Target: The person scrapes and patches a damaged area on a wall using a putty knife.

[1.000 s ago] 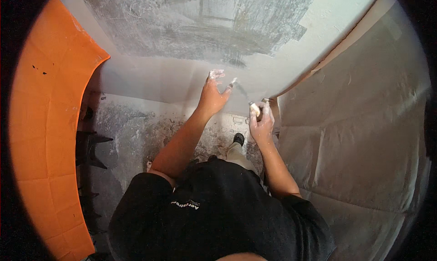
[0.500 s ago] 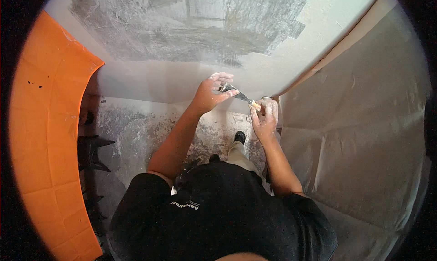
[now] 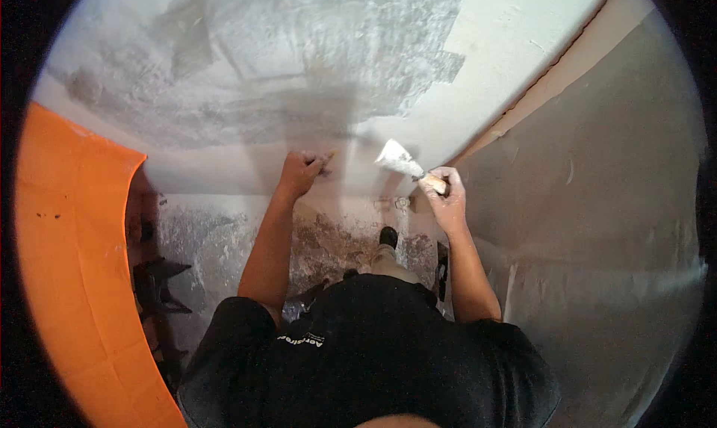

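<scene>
My right hand (image 3: pixel 449 198) is closed around the wooden handle of a putty knife (image 3: pixel 400 159), whose broad blade points up and left, pale and shiny with dark marks near its neck. My left hand (image 3: pixel 305 171) is closed, fingertips pinched near a small, blurred yellowish object (image 3: pixel 331 154) that I cannot make out. It is before the pale wall (image 3: pixel 448 129), below a roughly coated grey patch (image 3: pixel 261 62). Whether it touches the wall I cannot tell. Both hands are dusted with white.
An orange fabric-like cover (image 3: pixel 78 264) curves along the left, with dark spiky shapes (image 3: pixel 160 282) beside it. A grey-brown sheet (image 3: pixel 575 226) covers the right side. Below are a blotched floor (image 3: pixel 202 241) and my dark shoe (image 3: pixel 388 236).
My left hand has left the blade, moved down-left and closed. The putty knife in my right hand now shows its blade face. The camera's view has shifted, the orange cover appearing lower.
</scene>
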Tool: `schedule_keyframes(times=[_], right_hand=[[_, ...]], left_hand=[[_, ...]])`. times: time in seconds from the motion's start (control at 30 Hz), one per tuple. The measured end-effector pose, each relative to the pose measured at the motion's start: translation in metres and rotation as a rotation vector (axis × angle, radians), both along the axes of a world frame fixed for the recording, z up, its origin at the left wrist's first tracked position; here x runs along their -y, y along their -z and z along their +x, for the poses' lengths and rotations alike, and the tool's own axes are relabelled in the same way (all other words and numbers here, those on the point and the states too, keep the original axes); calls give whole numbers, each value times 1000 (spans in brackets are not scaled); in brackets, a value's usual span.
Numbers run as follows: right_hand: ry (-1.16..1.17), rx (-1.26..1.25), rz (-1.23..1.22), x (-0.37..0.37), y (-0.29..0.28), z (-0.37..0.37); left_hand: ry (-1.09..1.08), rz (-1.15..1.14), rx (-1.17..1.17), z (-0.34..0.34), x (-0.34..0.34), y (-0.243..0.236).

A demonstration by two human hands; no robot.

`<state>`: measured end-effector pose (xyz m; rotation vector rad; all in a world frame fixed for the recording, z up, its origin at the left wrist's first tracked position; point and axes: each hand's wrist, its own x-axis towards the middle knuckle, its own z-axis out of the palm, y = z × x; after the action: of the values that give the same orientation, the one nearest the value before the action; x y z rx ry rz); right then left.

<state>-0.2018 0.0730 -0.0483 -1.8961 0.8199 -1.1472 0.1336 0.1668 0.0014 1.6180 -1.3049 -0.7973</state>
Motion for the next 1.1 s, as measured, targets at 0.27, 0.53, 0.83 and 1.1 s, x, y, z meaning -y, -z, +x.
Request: schedule_keyframes(times=[0.27, 0.53, 0.83, 1.1], right_hand=[[-194, 481, 619, 39, -2, 20], [-111, 142, 665, 39, -13, 51], [165, 276, 600, 31, -30, 97], [490, 620, 582, 8, -48, 161]], left_hand=[[-17, -286, 396, -61, 49, 77], [12, 100, 113, -76, 98, 2], [342, -120, -309, -55, 121, 23], [402, 16, -498, -29, 120, -10]])
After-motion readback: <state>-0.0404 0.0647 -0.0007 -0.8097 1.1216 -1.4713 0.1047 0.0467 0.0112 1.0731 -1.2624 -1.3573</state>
